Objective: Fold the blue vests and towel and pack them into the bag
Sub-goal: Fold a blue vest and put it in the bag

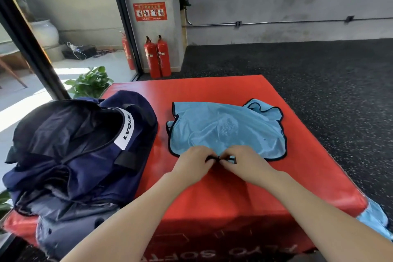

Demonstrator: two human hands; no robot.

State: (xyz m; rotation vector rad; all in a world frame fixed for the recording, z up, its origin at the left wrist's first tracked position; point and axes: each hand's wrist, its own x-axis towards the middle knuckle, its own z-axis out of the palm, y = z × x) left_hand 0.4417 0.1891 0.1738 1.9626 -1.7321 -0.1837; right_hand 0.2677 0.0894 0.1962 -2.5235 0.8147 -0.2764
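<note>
Head: hands (pixel 221 162) pinch vest (pixel 227 130) hem.

Light blue mesh vest (pixel 225 130) with black trim lies rumpled flat, its near hem pinched at the grip. Open navy bag (pixel 80 147) sits left of the grip. More blue fabric (pixel 376 217) hangs off the edge, right of it.

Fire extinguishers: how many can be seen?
3: two fire extinguishers stand together against the pillar, and one fire extinguisher shows behind the glass door; others may be hidden.

Head camera looks steeply down, close over red block (pixel 223 187).
</note>
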